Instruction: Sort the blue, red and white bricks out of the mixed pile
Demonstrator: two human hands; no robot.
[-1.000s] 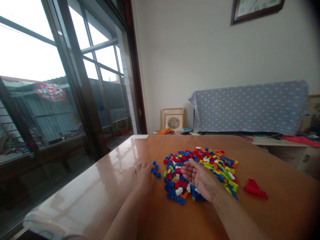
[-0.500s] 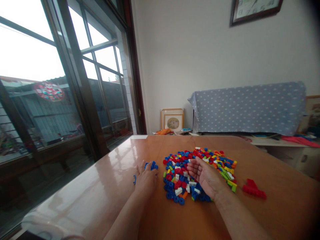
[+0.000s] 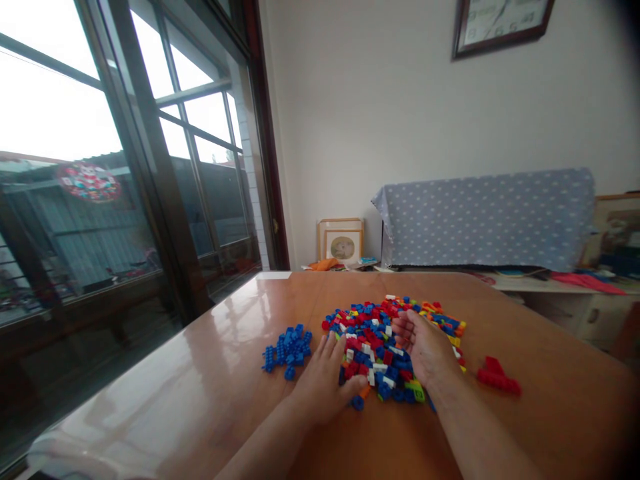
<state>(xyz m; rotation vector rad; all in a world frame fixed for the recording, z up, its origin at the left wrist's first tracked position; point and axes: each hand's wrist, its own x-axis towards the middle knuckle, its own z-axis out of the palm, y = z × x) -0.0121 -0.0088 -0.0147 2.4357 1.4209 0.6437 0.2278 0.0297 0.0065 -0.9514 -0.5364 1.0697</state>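
Observation:
A heap of mixed toy building bricks [image 3: 367, 333] in red, blue, white, green, yellow and orange lies on the brown table. My left hand [image 3: 327, 377], palm down with fingers spread, reaches over the heap's near left edge and holds nothing visible. On the heap's right side rests my right hand [image 3: 425, 350], turned on its edge with the palm facing left. Its fingers are loosely curled and nothing shows in them. Left of my left hand sits a separate cluster of blue bricks [image 3: 290, 348].
A red brick piece [image 3: 499, 377] lies apart at the right of the glossy wooden table [image 3: 200, 393]. A white sheet [image 3: 273, 275] is at the far left edge. Beyond stand a framed picture [image 3: 343, 247] and a cabinet item under a spotted blue cloth [image 3: 485, 220].
My left hand has moved right from the blue cluster to the mixed heap, uncovering the blue bricks. My right hand has shifted slightly right. The view has tilted a little.

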